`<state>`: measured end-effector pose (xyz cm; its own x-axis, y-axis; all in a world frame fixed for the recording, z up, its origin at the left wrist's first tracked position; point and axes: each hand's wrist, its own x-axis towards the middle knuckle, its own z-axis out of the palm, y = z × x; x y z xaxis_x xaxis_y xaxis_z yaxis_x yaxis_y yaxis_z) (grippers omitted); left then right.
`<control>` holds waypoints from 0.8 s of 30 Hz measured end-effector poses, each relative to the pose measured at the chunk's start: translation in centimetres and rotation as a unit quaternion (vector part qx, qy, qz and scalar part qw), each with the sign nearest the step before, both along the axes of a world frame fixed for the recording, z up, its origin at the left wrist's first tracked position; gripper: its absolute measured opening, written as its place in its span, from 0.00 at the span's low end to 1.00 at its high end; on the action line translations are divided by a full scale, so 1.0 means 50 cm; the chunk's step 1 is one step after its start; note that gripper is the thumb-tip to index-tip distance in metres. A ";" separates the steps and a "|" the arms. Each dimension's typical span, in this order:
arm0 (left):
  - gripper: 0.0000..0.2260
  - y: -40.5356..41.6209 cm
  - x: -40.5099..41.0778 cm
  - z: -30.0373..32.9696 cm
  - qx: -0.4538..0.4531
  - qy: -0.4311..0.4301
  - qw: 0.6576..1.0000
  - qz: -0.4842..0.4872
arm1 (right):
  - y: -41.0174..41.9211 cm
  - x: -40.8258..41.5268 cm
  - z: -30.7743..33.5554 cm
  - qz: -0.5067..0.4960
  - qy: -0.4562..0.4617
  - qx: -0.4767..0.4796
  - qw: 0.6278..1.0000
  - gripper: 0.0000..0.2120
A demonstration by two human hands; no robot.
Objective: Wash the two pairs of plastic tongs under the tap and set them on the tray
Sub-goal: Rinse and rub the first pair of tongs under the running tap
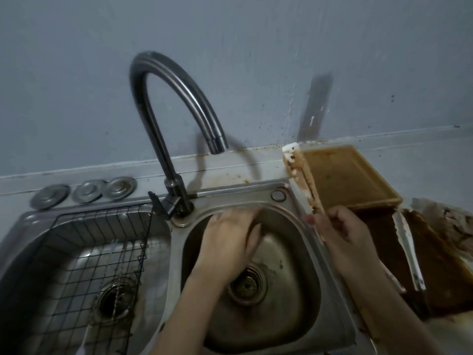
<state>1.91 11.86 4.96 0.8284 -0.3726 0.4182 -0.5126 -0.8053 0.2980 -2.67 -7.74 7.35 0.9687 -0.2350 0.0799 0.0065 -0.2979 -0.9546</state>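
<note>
**Tongs dirty, one pair in hand at the sink's edge**

Tongs, the first pair (300,180), stand up out of the right hand (340,226), whose fingers are curled round the lower end; the white plastic is caked with brown sauce and rises toward the wall, over the right rim of the round basin (294,316). Left hand (227,239) is down inside that basin, fingers straight and loose, tips touching the far rim, holding nothing. Between the two hands there's only the basin's edge. Second pair of tongs (409,252) lies well to the right of the gripping hand, flat across a brown, sauce-smeared tray (440,283). Beyond it, against the wall, sits a brown cutting board (343,172). Overhead, the curved tap (179,103) arches with its spout above the basin's far side; no water is visible. Off left, a wire rack (102,252) sits in the square basin (30,247).
</note>
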 end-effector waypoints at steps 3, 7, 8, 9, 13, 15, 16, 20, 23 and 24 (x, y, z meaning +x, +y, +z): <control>0.21 0.092 0.008 -0.013 -0.092 -0.018 0.989 0.113 | 0.069 0.031 -0.027 0.031 0.000 0.096 0.995 0.06; 0.31 0.184 0.030 -0.004 -0.210 -0.011 0.943 0.258 | 0.155 0.078 -0.058 0.053 -0.011 0.119 0.991 0.08; 0.32 0.199 0.041 -0.003 -0.231 0.003 0.935 0.269 | 0.173 0.088 -0.060 0.053 -0.012 0.125 0.991 0.08; 0.33 0.212 0.054 -0.001 -0.248 0.022 0.929 0.273 | 0.190 0.101 -0.060 0.051 -0.012 0.125 0.991 0.09; 0.31 0.231 0.100 0.000 -0.264 0.116 0.915 0.282 | 0.241 0.141 -0.053 0.045 -0.031 0.138 0.989 0.07; 0.20 0.232 0.117 -0.007 -0.240 0.124 0.920 0.285 | 0.252 0.151 -0.055 0.067 -0.037 0.141 0.987 0.05; 0.15 0.231 0.123 -0.010 -0.221 0.115 0.925 0.286 | 0.257 0.154 -0.055 0.075 -0.037 0.133 0.988 0.07; 0.10 0.232 0.138 -0.021 -0.185 0.076 0.931 0.306 | 0.272 0.156 -0.059 0.071 -0.022 0.107 0.991 0.16; 0.10 0.229 0.137 -0.030 -0.194 0.060 0.927 0.317 | 0.280 0.155 -0.065 0.066 -0.005 0.123 0.990 0.14; 0.10 0.228 0.136 -0.031 -0.198 0.059 0.926 0.316 | 0.281 0.153 -0.065 0.064 0.001 0.129 0.990 0.15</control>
